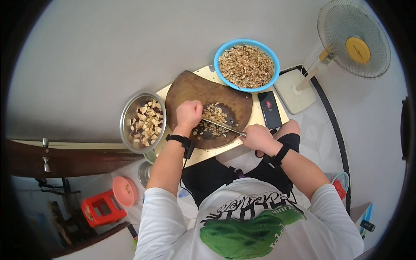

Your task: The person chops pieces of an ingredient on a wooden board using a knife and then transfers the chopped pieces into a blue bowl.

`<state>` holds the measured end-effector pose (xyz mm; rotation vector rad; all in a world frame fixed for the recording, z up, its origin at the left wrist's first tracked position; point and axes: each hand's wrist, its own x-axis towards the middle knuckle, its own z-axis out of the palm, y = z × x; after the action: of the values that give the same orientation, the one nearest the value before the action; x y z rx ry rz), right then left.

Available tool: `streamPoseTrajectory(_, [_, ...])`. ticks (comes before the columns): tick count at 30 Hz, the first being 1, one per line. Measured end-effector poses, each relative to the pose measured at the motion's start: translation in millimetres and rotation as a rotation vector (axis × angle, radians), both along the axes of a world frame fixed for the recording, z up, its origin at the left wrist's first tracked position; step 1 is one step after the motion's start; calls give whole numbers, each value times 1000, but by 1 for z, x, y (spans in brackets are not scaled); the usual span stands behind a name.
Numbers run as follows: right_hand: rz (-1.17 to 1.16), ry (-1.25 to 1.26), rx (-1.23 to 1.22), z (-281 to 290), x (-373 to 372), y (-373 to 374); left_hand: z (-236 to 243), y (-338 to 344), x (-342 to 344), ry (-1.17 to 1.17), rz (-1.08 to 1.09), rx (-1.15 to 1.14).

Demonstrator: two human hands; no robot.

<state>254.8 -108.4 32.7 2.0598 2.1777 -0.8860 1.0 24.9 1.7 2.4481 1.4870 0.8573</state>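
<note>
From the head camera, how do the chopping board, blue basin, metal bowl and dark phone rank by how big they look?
1. Chopping board, partly covered by a hand
2. Blue basin
3. Metal bowl
4. Dark phone

That is apparent size only; real sizes may differ.

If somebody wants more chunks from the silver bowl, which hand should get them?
Probably the left hand. It's closer to the silver bowl, on the same side, while the right hand holds the knife by its handle.
</note>
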Motion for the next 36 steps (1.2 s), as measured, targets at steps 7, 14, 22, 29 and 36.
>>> streamPoseTrajectory(7, [0, 21, 56, 0, 2, -4, -4, 5, 0, 66, 59, -93])
streamPoseTrajectory(14, [-12, -31, 270, -8, -3, -26, 25, -41, -6, -23, 87, -193])
streamPoseTrajectory(22, [62, -98, 510, -14, -5, -30, 29, -98, 64, 150, -201, -159])
streamPoseTrajectory(29, [116, -173, 598, -12, 6, -40, 23, -99, 73, 372, -155, -338])
streamPoseTrajectory(36, [107, -189, 630, -9, 22, -50, 24, -88, 46, 427, -57, -431])
